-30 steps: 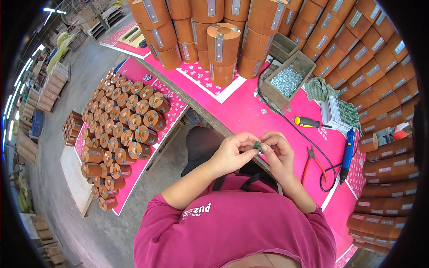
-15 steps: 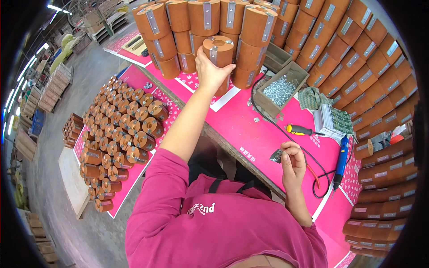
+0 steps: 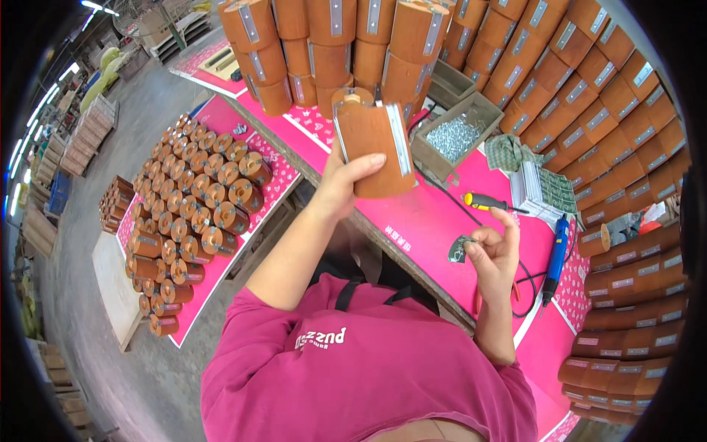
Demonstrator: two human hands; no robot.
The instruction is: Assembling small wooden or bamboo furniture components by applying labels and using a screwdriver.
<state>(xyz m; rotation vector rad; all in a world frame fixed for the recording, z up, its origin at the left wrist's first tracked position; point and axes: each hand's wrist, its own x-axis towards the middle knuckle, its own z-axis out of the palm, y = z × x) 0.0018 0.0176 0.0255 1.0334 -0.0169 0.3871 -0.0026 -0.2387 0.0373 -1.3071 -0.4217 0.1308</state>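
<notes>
My left hand (image 3: pixel 340 190) is closed around the side of an orange-brown wooden cylinder (image 3: pixel 374 151) and holds it, tilted, above the pink-covered bench. A metal strip (image 3: pixel 398 140) runs down the cylinder's right side. Between the thumb and fingers of my right hand (image 3: pixel 495 258) is a small dark green label (image 3: pixel 460 249) with a pale print on it. Close beyond that hand a yellow-and-black screwdriver (image 3: pixel 486 201) lies on the bench. A blue electric screwdriver (image 3: pixel 557 254) with a black cable rests farther right.
Stacks of similar cylinders (image 3: pixel 331 22) stand at the back, with more (image 3: pixel 560 81) along the right. A wooden box of screws (image 3: pixel 460 138) sits before them, near a stack of green labels (image 3: pixel 556 193) and a cloth (image 3: pixel 512 156). Several cylinders (image 3: pixel 195 184) cover a pink surface at left.
My left hand has drawn the cylinder from the back stacks toward me and tilted it. My right hand keeps the label pinched and has turned it slightly. The view has shifted a little.
</notes>
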